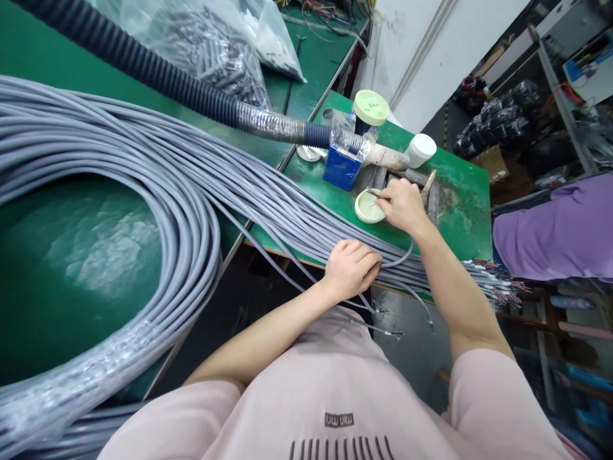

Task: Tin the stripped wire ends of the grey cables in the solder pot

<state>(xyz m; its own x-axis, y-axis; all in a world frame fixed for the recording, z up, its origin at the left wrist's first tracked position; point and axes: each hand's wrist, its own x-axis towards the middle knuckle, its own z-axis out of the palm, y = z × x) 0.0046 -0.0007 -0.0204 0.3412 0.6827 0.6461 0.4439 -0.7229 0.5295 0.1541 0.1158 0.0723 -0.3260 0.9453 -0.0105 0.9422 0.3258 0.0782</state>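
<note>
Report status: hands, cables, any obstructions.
Left hand curled over grey round cables. Right hand pinching thin dark strand above round pale-green tub. Black ribbed hose beyond both hands, seemingly not blocking.

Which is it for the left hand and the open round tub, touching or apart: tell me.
Apart. The head view shows it: grey cables lie between the left hand and the open round tub.
</note>
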